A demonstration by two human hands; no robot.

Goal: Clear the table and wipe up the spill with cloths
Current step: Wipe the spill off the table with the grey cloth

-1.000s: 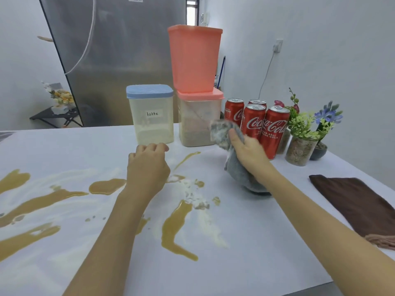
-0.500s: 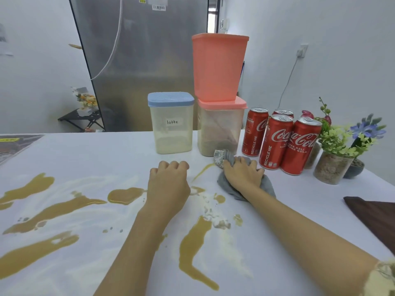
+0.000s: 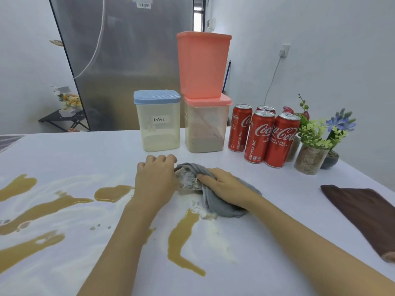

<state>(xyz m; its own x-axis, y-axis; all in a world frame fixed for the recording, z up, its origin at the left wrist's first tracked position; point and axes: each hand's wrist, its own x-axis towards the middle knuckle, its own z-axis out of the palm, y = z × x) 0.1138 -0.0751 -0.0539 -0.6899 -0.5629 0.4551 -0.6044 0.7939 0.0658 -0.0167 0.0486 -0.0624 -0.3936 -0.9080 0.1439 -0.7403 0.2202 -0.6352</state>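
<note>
A grey cloth [image 3: 220, 207], soiled with pale powder, lies on the white table [image 3: 267, 242] in the middle. My right hand [image 3: 224, 188] presses down on it, fingers spread over the fabric. My left hand [image 3: 157, 178] rests as a fist on the table just left of the cloth, holding nothing. Brown liquid spill [image 3: 181, 240] runs in streaks in front of the cloth, with more streaks of brown liquid [image 3: 42, 208] across the left side. White powder [image 3: 215, 236] is smeared around them.
Behind the cloth stand a blue-lidded container [image 3: 158, 120] labelled latte, two stacked pink containers [image 3: 204, 92], several red cola cans [image 3: 275, 139] and small potted plants [image 3: 312, 152]. A brown cloth [image 3: 367, 214] lies at the table's right edge.
My right hand brought the grey cloth down from near the cans onto the table and dragged it left and towards me over the spill. My left fist stayed roughly in place.
</note>
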